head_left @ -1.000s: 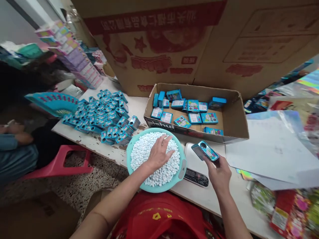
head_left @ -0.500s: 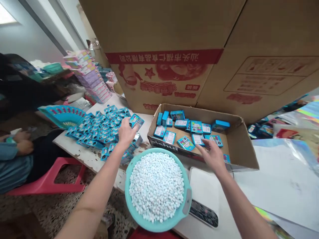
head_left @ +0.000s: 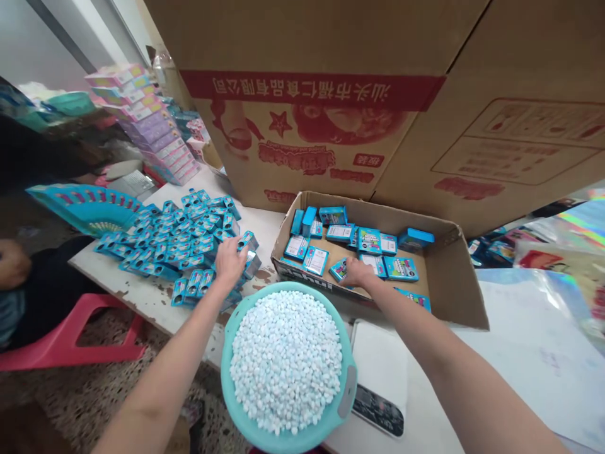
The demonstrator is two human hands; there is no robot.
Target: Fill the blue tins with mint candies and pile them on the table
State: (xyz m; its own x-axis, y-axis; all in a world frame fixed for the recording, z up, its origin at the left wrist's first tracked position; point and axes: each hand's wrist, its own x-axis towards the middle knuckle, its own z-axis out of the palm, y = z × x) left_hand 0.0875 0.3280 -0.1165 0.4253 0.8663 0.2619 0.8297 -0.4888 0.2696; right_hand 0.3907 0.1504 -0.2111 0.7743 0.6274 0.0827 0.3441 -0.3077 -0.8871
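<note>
My left hand (head_left: 230,261) has its fingers closed on a small blue box (head_left: 247,241) at the right edge of a pile of similar blue boxes (head_left: 182,233) on the table. Inside the shallow cardboard tray (head_left: 454,277), my right hand (head_left: 358,275) grips another small blue box (head_left: 338,270) near the front wall. Part of that box is hidden by the fingers. Several more blue boxes lie flat or stand around it in the tray. Between my forearms is a turquoise basin (head_left: 230,384) heaped with small pale blue and white pellets (head_left: 286,359).
A white scale (head_left: 380,353) with a black panel lies right of the basin. A large carton (head_left: 302,38) rises behind the tray. A blue fan (head_left: 89,211), stacked pastel boxes (head_left: 151,129) and a red stool (head_left: 80,340) are on the left, near another person's hand (head_left: 13,263).
My left hand has lowered its box to the edge of the pile. My right hand has moved left in the tray and closed on a box. The view has shifted slightly.
</note>
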